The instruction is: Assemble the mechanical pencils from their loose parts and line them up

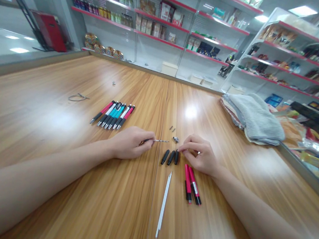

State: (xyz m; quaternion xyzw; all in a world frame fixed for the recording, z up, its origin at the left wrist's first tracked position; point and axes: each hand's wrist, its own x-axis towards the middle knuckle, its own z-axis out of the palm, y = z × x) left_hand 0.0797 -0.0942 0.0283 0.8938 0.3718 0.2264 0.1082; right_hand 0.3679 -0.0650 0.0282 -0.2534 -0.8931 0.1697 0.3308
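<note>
- While left hand (128,143) pinches a thin refill (159,140) shut, tip toward right hand (201,158), right's fingertips bunch at the black grip sleeves (170,157); actual grip: can't tell.
- Risk: tiny loose parts (174,137) between the hands could scatter over the counter (59,122) if nudged.

Pen refill (161,140) in left hand (129,143)

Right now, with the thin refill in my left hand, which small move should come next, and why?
Probably pinch up the nearest black sleeve with the right hand and bring it to the refill. The left hand holds the refill with its tip pointing toward the right hand, whose fingertips lie at that sleeve's end.
</note>
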